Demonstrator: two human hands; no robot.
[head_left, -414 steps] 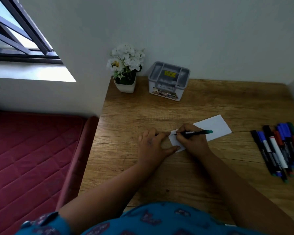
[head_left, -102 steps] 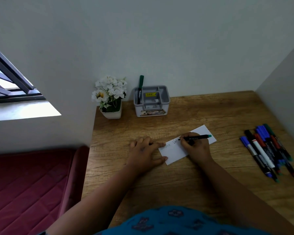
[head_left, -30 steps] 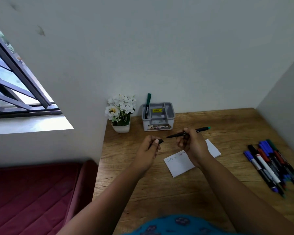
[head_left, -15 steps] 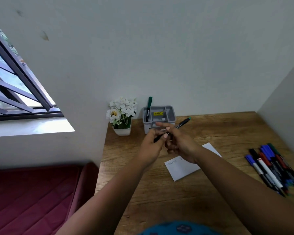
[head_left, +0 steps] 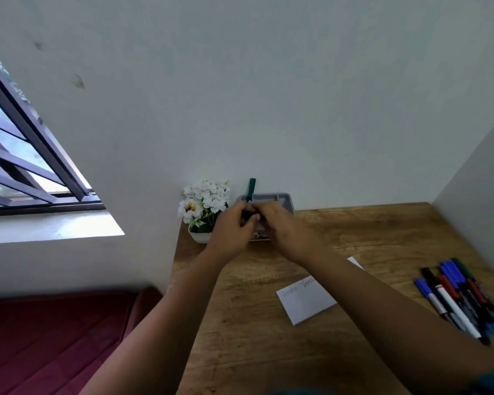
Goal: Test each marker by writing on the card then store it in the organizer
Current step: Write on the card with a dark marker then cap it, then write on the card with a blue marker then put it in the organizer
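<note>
hands: I have left hand (head_left: 234, 228) and right hand (head_left: 280, 226) together, both pinching the black marker (head_left: 248, 215), mostly hidden, so axis unclear.
organizer: grey organizer (head_left: 283, 198) at the table (head_left: 254, 323) back edge, directly behind the hands, touching distance; one green marker (head_left: 251, 188) upright in its left slot.
card: card (head_left: 308, 302) near me, two scribbles.
queue: marker pile (head_left: 462, 297) far right, right hand nearer.
next: probably slot it upright.

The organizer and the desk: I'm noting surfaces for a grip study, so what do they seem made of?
The organizer looks like moulded grey plastic, matte, with rounded corners and thin walls. The desk shows brown wood grain with a dull sheen; whether it is solid wood or laminate cannot be told.
</note>
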